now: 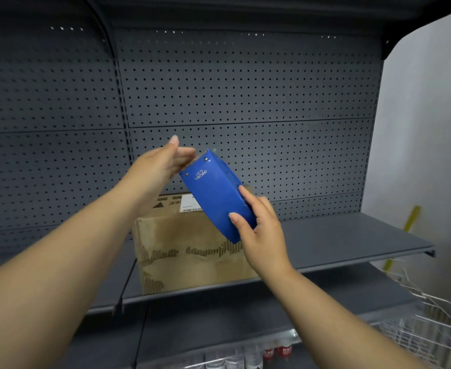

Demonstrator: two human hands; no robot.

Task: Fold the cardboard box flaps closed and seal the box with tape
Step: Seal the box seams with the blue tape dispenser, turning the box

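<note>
A brown cardboard box [187,251] stands on a dark grey shelf [352,241], its top flaps folded flat and a white label on top. Held in the air above the box is a blue tape dispenser [213,198], tilted with its cutter end up and to the left. My right hand [259,230] grips the dispenser's lower end. My left hand [165,161] is at the cutter end, fingers pinched near the blade; whether they hold the tape's end is blurred and I cannot tell.
A grey perforated back panel [245,89] rises behind the shelf. A lower shelf [219,320] sits beneath, with bottles [275,352] below it. A white wire basket [426,320] is at the lower right, and a yellow strip [412,218] leans by the white wall.
</note>
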